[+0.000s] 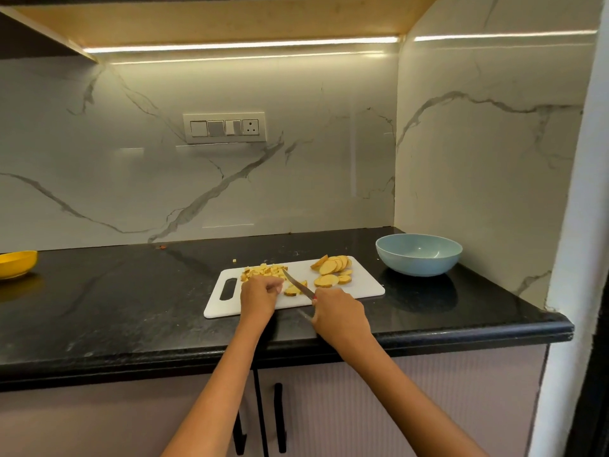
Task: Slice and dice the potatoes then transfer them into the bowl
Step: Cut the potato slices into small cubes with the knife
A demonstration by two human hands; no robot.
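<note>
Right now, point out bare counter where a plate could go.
Bare black counter lies between the yellow bowl and the cutting board. Only a narrow strip separates board and blue bowl. The board is crowded: diced potato, slices, both hands, knife.

Both bare forearms reach forward from the lower edge of the view and converge toward the middle. The left hand (pixel 260 293) lies knuckles up, its fingers curled down and bunched at the tips. The right hand (pixel 341 313) sits just beside it, back of the hand up, its grip closed in a fist around a knife (pixel 298 285) handle.
</note>
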